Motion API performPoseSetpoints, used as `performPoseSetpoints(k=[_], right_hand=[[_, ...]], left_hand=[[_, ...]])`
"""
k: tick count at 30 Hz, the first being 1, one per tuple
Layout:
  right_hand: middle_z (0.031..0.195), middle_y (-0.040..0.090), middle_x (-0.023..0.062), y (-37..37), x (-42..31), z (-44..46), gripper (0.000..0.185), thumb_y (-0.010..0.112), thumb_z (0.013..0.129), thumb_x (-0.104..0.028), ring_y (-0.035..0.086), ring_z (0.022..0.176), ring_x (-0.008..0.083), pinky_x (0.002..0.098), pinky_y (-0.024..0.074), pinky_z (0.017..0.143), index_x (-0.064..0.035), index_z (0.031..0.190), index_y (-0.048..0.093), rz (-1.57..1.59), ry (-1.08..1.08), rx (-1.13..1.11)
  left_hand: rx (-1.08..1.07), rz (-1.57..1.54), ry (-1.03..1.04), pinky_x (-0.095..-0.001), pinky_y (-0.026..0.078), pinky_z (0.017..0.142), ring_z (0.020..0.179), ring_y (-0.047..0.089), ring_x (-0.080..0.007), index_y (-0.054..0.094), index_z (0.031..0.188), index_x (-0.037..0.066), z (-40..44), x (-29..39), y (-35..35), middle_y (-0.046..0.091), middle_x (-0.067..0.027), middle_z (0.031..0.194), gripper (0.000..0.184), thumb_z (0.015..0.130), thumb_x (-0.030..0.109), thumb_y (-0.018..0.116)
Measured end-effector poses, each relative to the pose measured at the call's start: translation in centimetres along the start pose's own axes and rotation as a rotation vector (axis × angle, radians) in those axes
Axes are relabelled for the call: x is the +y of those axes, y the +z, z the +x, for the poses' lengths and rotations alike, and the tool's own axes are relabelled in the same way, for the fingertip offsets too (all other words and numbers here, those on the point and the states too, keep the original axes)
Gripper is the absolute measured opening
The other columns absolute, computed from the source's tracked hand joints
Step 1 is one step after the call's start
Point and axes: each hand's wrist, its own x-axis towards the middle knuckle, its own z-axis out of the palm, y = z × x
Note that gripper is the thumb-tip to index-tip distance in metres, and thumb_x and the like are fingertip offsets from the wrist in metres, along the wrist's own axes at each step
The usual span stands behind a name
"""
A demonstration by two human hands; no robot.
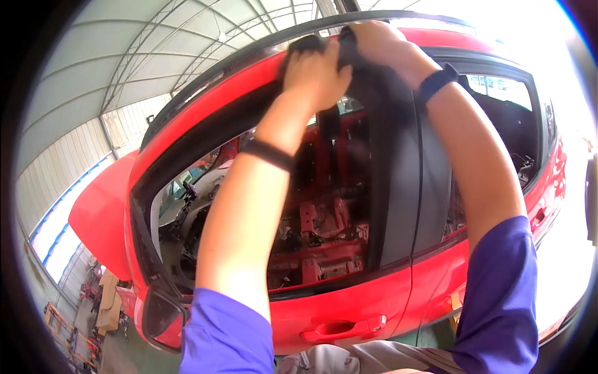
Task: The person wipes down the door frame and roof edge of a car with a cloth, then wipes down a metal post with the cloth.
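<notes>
A red car [355,305] stands side-on before me, its front door shut. My left hand [314,73] is raised to the top of the front door's window frame [391,206]. Its fingers curl at a dark, blurred piece, with the thumb out to the side. Just to the right and higher, my right hand [381,45] bends its fingers over a black part [347,45] near the roof edge. What either hand grips is too dark and smeared to make out. Through the front window opening, the stripped red interior [330,249] shows bare metal and loose wiring.
The black side mirror [163,315] juts out at the lower left, below the raised red hood [103,212]. A black roof rail [261,45] runs above my hands. Cardboard [109,302] and several parts lie on the floor at the left.
</notes>
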Motion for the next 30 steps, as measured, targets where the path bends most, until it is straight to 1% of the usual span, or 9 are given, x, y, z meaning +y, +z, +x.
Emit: performPoseSetpoints(k=[7, 9, 12, 17, 20, 24, 26, 27, 30], right_hand=[[0.109, 0.071, 0.0128, -1.9, -10.3, 0.9, 0.031, 0.056, 0.087, -0.025, 0.068, 0.103, 0.0266, 0.0381, 0.0541, 0.087, -0.0100, 0.110, 0.069, 0.161, -0.167, -0.151], [0.119, 0.064, 0.0168, -1.2, -13.7, 0.2, 0.048, 0.056, 0.085, -0.028, 0.063, 0.112, 0.0311, 0.0410, 0.0484, 0.094, -0.0091, 0.129, 0.056, 0.237, -0.211, -0.110], [0.126, 0.061, 0.0136, -1.3, -13.3, -0.6, 0.051, 0.055, 0.086, -0.028, 0.058, 0.121, 0.0274, 0.0428, 0.0376, 0.104, -0.0140, 0.135, 0.053, 0.241, -0.168, -0.096], [0.122, 0.066, 0.0127, -0.7, -7.9, 0.0, 0.042, 0.057, 0.087, -0.028, 0.062, 0.115, 0.0305, 0.0503, 0.0358, 0.105, -0.0161, 0.127, 0.061, 0.243, -0.051, -0.134], [0.117, 0.068, 0.0113, 0.3, -1.2, -0.3, 0.035, 0.054, 0.087, -0.026, 0.066, 0.109, 0.0286, 0.0435, 0.0509, 0.092, -0.0162, 0.119, 0.065, 0.253, 0.005, -0.093], [0.133, 0.059, 0.0084, -1.4, 4.1, -2.5, 0.053, 0.052, 0.084, -0.019, 0.058, 0.120, 0.0270, 0.0400, 0.0497, 0.095, -0.0208, 0.137, 0.053, 0.194, 0.165, -0.109], [0.134, 0.059, 0.0101, 0.9, 7.1, -1.7, 0.048, 0.052, 0.084, -0.017, 0.056, 0.123, 0.0296, 0.0408, 0.0468, 0.100, -0.0114, 0.131, 0.058, 0.199, 0.172, -0.002], [0.134, 0.057, 0.0161, 2.2, 9.8, -0.3, 0.038, 0.054, 0.083, -0.015, 0.052, 0.126, 0.0353, 0.0415, 0.0429, 0.105, -0.0034, 0.117, 0.068, -0.323, -0.191, -0.194], [0.141, 0.048, 0.0229, 2.2, 12.0, -0.4, 0.031, 0.054, 0.084, -0.012, 0.051, 0.125, 0.0387, 0.0422, 0.0444, 0.103, 0.0001, 0.107, 0.071, -0.342, -0.156, -0.195]], left_hand=[[0.014, -0.006, -0.281, -0.0525, 0.046, 0.087, 0.099, 0.061, -0.0465, 0.049, 0.129, 0.007, -6.0, -6.9, -3.5, 0.065, -0.0281, 0.105, 0.048, 0.092, 0.035, 0.056], [0.202, 0.086, -0.247, -0.0532, 0.044, 0.088, 0.094, 0.062, -0.0432, 0.053, 0.125, 0.007, -9.4, -11.2, -2.6, 0.067, -0.0250, 0.097, 0.046, 0.088, 0.036, 0.055], [0.157, 0.151, -0.370, -0.0529, 0.042, 0.090, 0.096, 0.061, -0.0423, 0.055, 0.124, 0.007, -9.4, -10.3, -2.6, 0.066, -0.0254, 0.101, 0.046, 0.087, 0.035, 0.054], [0.099, 0.102, -0.391, -0.0549, 0.038, 0.100, 0.101, 0.061, -0.0406, 0.055, 0.124, 0.006, -3.4, -4.6, -0.1, 0.066, -0.0256, 0.101, 0.049, 0.085, 0.035, 0.052], [0.007, 0.075, -0.292, -0.0578, 0.036, 0.101, 0.104, 0.061, -0.0394, 0.052, 0.121, 0.005, 0.4, 1.1, 0.8, 0.067, -0.0242, 0.103, 0.047, 0.088, 0.038, 0.053], [-0.067, 0.087, -0.216, -0.0559, 0.036, 0.104, 0.112, 0.061, -0.0382, 0.050, 0.125, 0.005, 4.7, 5.9, 2.2, 0.066, -0.0241, 0.112, 0.055, 0.092, 0.048, 0.048], [-0.092, 0.037, -0.206, -0.0577, 0.032, 0.107, 0.118, 0.058, -0.0367, 0.048, 0.132, 0.005, 6.3, 7.2, 2.6, 0.064, -0.0227, 0.119, 0.061, 0.092, 0.051, 0.047], [-0.068, 0.006, -0.197, -0.0574, 0.029, 0.110, 0.122, 0.055, -0.0358, 0.042, 0.140, 0.006, 6.7, 7.6, 3.1, 0.061, -0.0236, 0.125, 0.066, 0.092, 0.052, 0.045], [-0.033, -0.026, -0.148, -0.0560, 0.026, 0.111, 0.126, 0.052, -0.0349, 0.039, 0.144, 0.008, 7.0, 7.8, 4.1, 0.059, -0.0215, 0.130, 0.068, 0.094, 0.053, 0.042]])
